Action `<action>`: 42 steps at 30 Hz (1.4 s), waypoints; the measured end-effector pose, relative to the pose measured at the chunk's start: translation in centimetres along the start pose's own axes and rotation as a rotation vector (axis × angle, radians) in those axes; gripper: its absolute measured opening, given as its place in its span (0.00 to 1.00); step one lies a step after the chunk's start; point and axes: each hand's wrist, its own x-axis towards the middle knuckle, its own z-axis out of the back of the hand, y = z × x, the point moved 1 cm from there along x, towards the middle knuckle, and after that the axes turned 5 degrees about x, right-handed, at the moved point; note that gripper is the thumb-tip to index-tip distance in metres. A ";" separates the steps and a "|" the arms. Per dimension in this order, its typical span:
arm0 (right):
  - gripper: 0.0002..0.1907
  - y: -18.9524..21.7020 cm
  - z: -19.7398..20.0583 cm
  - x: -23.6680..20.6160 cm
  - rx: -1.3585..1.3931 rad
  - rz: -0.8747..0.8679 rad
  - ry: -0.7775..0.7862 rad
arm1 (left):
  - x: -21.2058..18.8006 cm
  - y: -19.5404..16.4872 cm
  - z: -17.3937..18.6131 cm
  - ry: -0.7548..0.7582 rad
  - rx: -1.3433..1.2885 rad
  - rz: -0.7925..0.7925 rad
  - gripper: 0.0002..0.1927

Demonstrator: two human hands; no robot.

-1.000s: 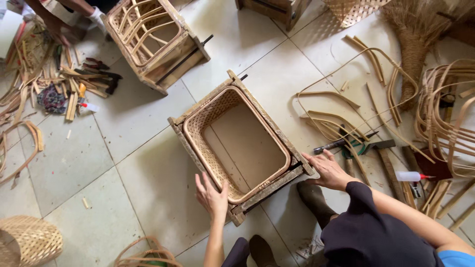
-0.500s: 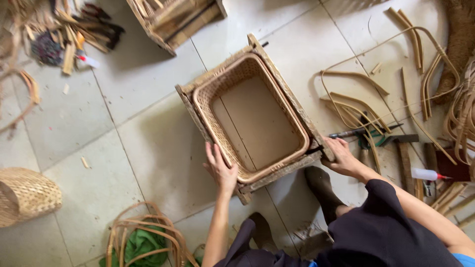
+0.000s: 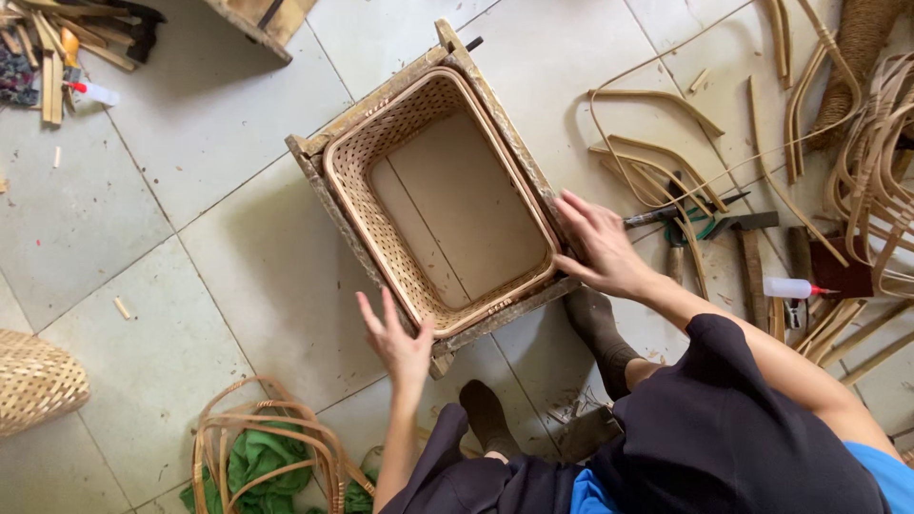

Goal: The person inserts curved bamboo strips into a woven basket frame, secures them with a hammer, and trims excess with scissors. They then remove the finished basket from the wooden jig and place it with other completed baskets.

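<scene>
Partly, the right hand hides the wooden frame's corner.

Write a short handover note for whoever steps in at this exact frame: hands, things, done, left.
Left hand: open, fingers spread, at the near-left corner of the rectangular wooden frame, holding nothing.
Right hand: open, flat on the frame's right edge.
Rectangular woven rattan basket with a plain flat bottom sits inside the frame on the tiled floor.
Hammer, pliers, small white squeeze bottle with red tip and bent rattan strips lie right of the frame.
Done: basket is seated in the frame, sides woven.
Left: no tool is in hand; whether the rim is finished cannot be told.
</scene>
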 end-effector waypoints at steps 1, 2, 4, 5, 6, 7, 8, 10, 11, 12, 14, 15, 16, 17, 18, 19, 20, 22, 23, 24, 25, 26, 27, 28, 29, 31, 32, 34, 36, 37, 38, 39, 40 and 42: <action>0.46 0.4 -0.9 1.3 -0.086 0.027 -0.040 | -0.3 -0.3 -0.3 -0.016 0.022 0.003 0.50; 0.46 0.5 -1.8 2.5 -0.178 -0.028 -0.015 | -0.3 -0.5 -0.6 -0.034 0.043 0.004 0.49; 0.47 0.1 -3.3 4.3 -0.362 -0.142 0.036 | -0.3 -0.8 -1.2 -0.064 0.016 -0.003 0.48; 0.46 -0.2 -3.8 4.8 -0.419 -0.108 0.045 | -0.2 -0.9 -1.4 -0.078 -0.032 -0.015 0.48; 0.45 -0.6 -4.0 5.2 -0.479 -0.068 0.046 | 0.1 -1.0 -1.5 -0.099 -0.083 -0.033 0.49; 0.44 -0.9 -4.1 5.4 -0.540 -0.031 0.047 | 0.3 -1.0 -1.7 -0.102 -0.113 -0.045 0.48; 0.43 -1.2 -4.1 5.5 -0.500 -0.014 0.016 | 0.4 -1.0 -1.8 -0.095 -0.142 -0.052 0.47; 0.39 -1.3 -3.9 5.5 -0.424 0.029 -0.023 | 0.5 -0.9 -1.8 -0.072 -0.114 -0.031 0.47; 0.40 -1.1 -3.8 5.5 -0.486 0.016 0.006 | 0.6 -0.8 -1.8 -0.053 -0.057 -0.011 0.48; 0.41 -0.8 -3.8 5.6 -0.548 0.004 0.031 | 0.7 -0.7 -1.7 -0.034 0.001 0.005 0.50; 0.42 0.1 -3.7 5.9 -0.579 0.001 0.052 | 1.0 -0.3 -1.3 -0.064 -0.075 -0.015 0.48; 0.42 0.5 -3.6 6.0 -0.546 0.006 0.055 | 1.1 -0.2 -1.0 -0.075 -0.111 -0.029 0.47; 0.42 0.9 -3.4 6.2 -0.514 0.006 0.060 | 1.3 -0.1 -0.8 -0.083 -0.169 -0.063 0.47; 0.43 1.0 -3.2 6.3 -0.472 0.008 0.074 | 1.3 -0.1 -0.6 -0.084 -0.224 -0.087 0.46; 0.44 1.0 -2.9 6.2 -0.429 0.012 0.088 | 1.3 -0.2 -0.4 -0.086 -0.279 -0.109 0.46; 0.45 0.8 -2.5 6.1 -0.390 0.020 0.094 | 1.2 -0.4 -0.5 -0.069 -0.204 -0.057 0.46; 0.43 0.3 -2.0 5.8 -0.301 0.032 0.091 | 1.0 -0.7 -0.7 -0.052 -0.129 -0.006 0.46; 0.40 -1.2 -1.2 4.6 -0.125 0.059 0.073 | 0.2 -1.8 -1.0 -0.073 -0.036 -0.061 0.44; 0.38 -2.2 -0.8 3.8 -0.045 -0.022 0.046 | -0.3 -2.7 -1.4 -0.116 -0.020 -0.161 0.42; 0.35 -3.2 -0.6 2.6 0.036 -0.106 0.023 | -0.8 -3.4 -1.7 -0.154 -0.005 -0.258 0.41; 0.32 -4.2 -0.4 1.2 0.116 -0.191 0.000 | -1.2 -4.0 -2.0 -0.066 0.013 -0.379 0.33; 0.30 -5.2 -0.2 0.1 0.054 -0.193 -0.004 | -1.5 -4.7 -2.3 0.018 0.031 -0.501 0.26; 0.28 -5.9 -0.2 -1.0 -0.008 -0.194 -0.008 | -1.6 -5.3 -2.6 0.045 0.005 -0.515 0.23; 0.26 -6.4 -0.6 -2.4 -0.238 -0.305 0.256 | -1.7 -5.8 -2.8 0.073 -0.021 -0.530 0.19; 0.26 -6.8 -1.1 -3.6 -0.468 -0.413 0.519 | -1.7 -6.2 -2.9 0.100 -0.043 -0.545 0.16; 0.29 -6.3 -1.4 -5.7 -0.415 -0.249 0.397 | -1.8 -6.6 -2.7 0.145 -0.087 -0.513 0.16; 0.31 -5.9 -1.2 -6.3 -0.387 -0.167 0.342 | -1.7 -6.8 -2.6 0.170 -0.109 -0.493 0.16; 0.29 -5.3 -0.9 -7.1 -0.322 -0.227 0.288 | -1.6 -7.1 -2.4 0.148 -0.117 -0.534 0.16; 0.31 -4.7 -0.4 -7.1 -0.226 -0.220 0.253 | -1.6 -7.2 -2.2 0.144 -0.125 -0.541 0.16; 0.33 -4.5 -0.2 -6.9 -0.163 -0.186 0.241 | -1.6 -7.2 -2.2 0.154 -0.130 -0.533 0.16; 0.35 -4.3 -0.1 -6.7 -0.102 -0.151 0.224 | -1.6 -7.3 -2.2 0.161 -0.137 -0.527 0.16; 0.38 -4.2 -0.1 -6.4 -0.168 -0.088 0.232 | -1.6 -7.3 -2.3 0.150 -0.150 -0.535 0.16; 0.41 -4.0 -0.2 -6.2 -0.229 -0.024 0.243 | -1.6 -7.4 -2.3 0.141 -0.159 -0.539 0.16; 0.45 -3.8 -0.8 -5.9 -0.290 -0.077 0.286 | -1.6 -7.5 -2.4 0.143 -0.166 -0.533 0.15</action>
